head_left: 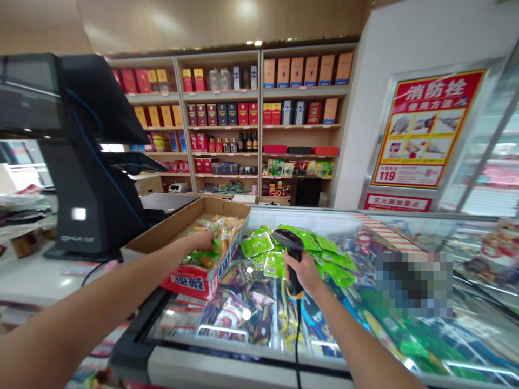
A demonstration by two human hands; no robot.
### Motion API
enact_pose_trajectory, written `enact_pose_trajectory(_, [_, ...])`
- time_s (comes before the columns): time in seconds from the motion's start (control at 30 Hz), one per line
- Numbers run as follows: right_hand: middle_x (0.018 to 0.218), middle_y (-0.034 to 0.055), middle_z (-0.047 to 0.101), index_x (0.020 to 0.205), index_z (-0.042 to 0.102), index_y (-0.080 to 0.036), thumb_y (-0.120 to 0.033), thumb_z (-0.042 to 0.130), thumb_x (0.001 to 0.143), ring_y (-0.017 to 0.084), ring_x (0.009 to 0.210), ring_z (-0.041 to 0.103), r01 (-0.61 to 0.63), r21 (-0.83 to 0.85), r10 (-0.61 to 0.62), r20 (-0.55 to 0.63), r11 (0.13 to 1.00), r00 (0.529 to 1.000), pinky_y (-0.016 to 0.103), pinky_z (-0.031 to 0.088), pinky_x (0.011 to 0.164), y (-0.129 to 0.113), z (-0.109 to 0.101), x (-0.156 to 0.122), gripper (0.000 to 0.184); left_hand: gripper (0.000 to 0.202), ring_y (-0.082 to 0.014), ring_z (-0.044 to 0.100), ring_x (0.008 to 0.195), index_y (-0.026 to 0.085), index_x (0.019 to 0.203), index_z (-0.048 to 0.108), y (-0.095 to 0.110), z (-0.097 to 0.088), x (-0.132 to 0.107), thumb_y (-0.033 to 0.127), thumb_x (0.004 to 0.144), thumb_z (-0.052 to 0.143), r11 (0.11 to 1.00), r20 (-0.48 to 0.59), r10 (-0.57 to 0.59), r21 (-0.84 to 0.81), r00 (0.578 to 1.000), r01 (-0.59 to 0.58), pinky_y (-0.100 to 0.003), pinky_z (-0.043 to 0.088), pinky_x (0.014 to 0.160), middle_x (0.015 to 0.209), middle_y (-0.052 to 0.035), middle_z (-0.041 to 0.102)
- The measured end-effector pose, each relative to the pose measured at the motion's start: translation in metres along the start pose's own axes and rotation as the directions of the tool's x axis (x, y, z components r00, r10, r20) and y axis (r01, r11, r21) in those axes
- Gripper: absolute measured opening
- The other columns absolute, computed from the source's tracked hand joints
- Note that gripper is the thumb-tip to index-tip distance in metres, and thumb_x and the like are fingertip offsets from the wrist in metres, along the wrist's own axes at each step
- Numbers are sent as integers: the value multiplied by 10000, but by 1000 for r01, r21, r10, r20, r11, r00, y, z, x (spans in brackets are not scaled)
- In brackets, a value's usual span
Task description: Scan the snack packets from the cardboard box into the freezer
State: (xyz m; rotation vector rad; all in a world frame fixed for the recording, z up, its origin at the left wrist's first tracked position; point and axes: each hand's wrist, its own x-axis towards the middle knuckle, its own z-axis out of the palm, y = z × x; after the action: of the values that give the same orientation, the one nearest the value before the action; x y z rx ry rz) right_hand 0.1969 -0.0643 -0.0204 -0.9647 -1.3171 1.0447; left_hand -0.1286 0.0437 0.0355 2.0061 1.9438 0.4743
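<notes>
My right hand (302,270) is wrapped round the handle of a black barcode scanner (290,240), its cable hanging down toward me. The scanner is held over a spread of flat, bright green snack packets (259,244) on the glass counter. On the left, my left hand (203,241) reaches into an open cardboard box (190,282) with red and blue printed sides. Its fingers are curled and partly hidden, and a green packet (206,256) shows just under them. Small yellow-orange wrapped snacks (230,227) lie in the box beside that hand.
A black cash register terminal (97,178) stands at the left. Under the counter glass (243,337) lie many colourful packages. Behind are shelves (259,97) of boxes and bottles. A red-and-yellow fire hydrant sign (430,129) hangs on the right wall. One patch at right is blurred.
</notes>
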Motion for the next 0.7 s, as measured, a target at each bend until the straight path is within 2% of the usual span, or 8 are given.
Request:
enact_pose_trajectory(0.13, [464, -39, 531, 684, 556, -173, -411, 675, 708, 123, 335, 514, -3, 2, 3, 1, 1000, 1000, 236, 435, 353, -1, 1, 0, 267, 270, -245, 601, 562, 193, 472, 498, 3, 9, 7, 93, 434, 745, 989, 5, -135, -53, 991, 135, -370, 516, 645, 372, 20, 449])
enact_pose_trajectory(0.27, [458, -34, 534, 669, 557, -174, -406, 685, 706, 124, 333, 513, -18, -2, 18, -12, 1000, 1000, 235, 428, 351, -1, 1, 0, 267, 333, -194, 564, 499, 190, 474, 424, 2, 9, 8, 78, 525, 733, 965, -1, -211, -161, 977, 208, -314, 486, 563, 382, 18, 445])
enact_pose_trajectory(0.33, [461, -36, 538, 672, 559, -177, -401, 699, 694, 126, 337, 515, -24, -5, 24, -15, 1000, 1000, 234, 426, 352, -1, 1, 0, 265, 337, -164, 562, 496, 187, 512, 409, 2, 9, 6, 74, 576, 719, 915, 30, -264, -307, 964, 261, -271, 482, 534, 416, 27, 464])
enact_pose_trajectory(0.4, [465, -39, 538, 683, 564, -177, -399, 709, 683, 127, 341, 517, -26, -1, 26, -20, 1000, 999, 234, 424, 352, 0, 1, 0, 265, 330, -138, 564, 501, 178, 543, 414, 2, 8, 4, 49, 595, 713, 827, 93, -321, -458, 942, 327, -231, 481, 516, 447, 29, 493])
enact_pose_trajectory(0.47, [468, -43, 538, 695, 569, -175, -397, 710, 679, 127, 340, 518, -23, 5, 23, -24, 1000, 999, 234, 423, 351, 0, 2, 0, 264, 331, -118, 563, 502, 167, 553, 429, 2, 8, 2, 28, 592, 727, 755, 147, -356, -536, 923, 377, -202, 480, 510, 476, 18, 527])
enact_pose_trajectory(0.5, [467, -43, 539, 695, 568, -175, -396, 706, 682, 126, 338, 517, -19, 4, 19, -19, 1000, 1000, 234, 423, 350, 0, 2, 0, 262, 331, -111, 560, 498, 163, 552, 437, 3, 8, 1, 27, 594, 736, 748, 161, -365, -536, 917, 391, -192, 478, 507, 486, 10, 541])
enact_pose_trajectory(0.6, [455, -40, 537, 684, 561, -177, -399, 684, 701, 126, 330, 512, -4, -21, 4, -4, 1000, 1000, 236, 422, 347, -1, 1, 0, 254, 324, -118, 562, 487, 162, 546, 456, 3, 9, -1, 74, 628, 757, 775, 163, -376, -484, 912, 406, -200, 477, 489, 492, -11, 565])
enact_pose_trajectory(0.7, [444, -44, 533, 675, 554, -181, -413, 684, 687, 129, 321, 507, 1, -36, -2, -16, 999, 1000, 239, 419, 338, -2, 2, 0, 266, 337, -156, 591, 503, 172, 526, 448, 6, 10, -1, 108, 640, 759, 892, 37, -323, -323, 946, 317, -255, 504, 515, 455, -3, 541])
